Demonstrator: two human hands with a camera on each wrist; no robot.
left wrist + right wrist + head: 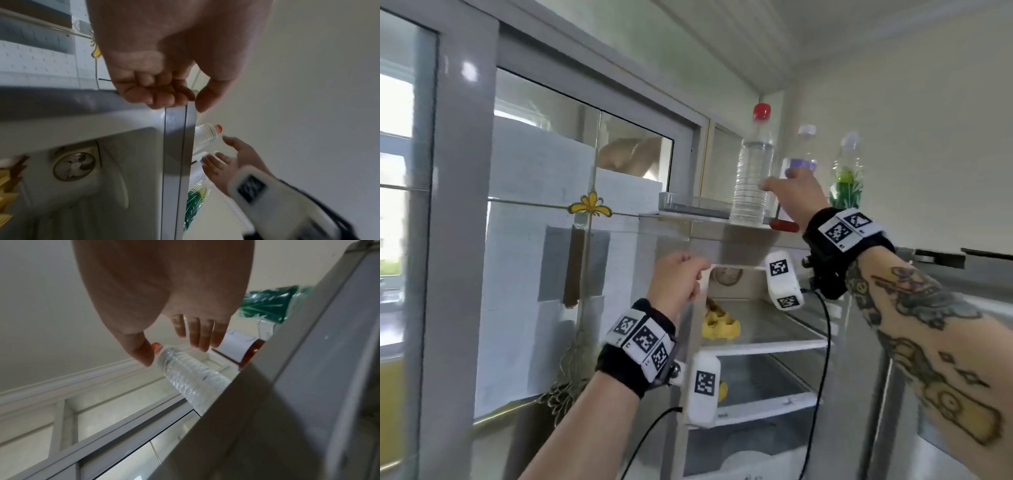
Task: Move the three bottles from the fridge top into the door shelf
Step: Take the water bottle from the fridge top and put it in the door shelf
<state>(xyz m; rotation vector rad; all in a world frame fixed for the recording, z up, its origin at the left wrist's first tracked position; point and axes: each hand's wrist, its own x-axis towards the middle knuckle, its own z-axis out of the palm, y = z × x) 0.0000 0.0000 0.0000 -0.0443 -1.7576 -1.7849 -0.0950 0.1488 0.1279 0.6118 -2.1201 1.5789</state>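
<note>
Three bottles stand on the fridge top point(709, 229): a clear bottle with a red cap point(753, 164), a purple-labelled bottle with a white cap point(800, 156) and a green-labelled bottle point(847, 178). My right hand point(777, 183) is raised to them with straight fingers, between the clear and the purple-labelled bottle, and holds nothing. The right wrist view shows the right hand point(174, 350) spread just short of the clear bottle point(191, 378). My left hand point(697, 279) grips the top edge of the open fridge door point(686, 346); its fingers point(164, 97) curl over that edge. The door shelf is hidden.
A small red thing point(784, 226) lies at the fridge top's front edge under my right hand. Yellow food point(719, 325) sits on the upper inner shelf point(767, 342). A glass partition point(544, 240) stands to the left, and a grey counter edge point(962, 260) runs to the right.
</note>
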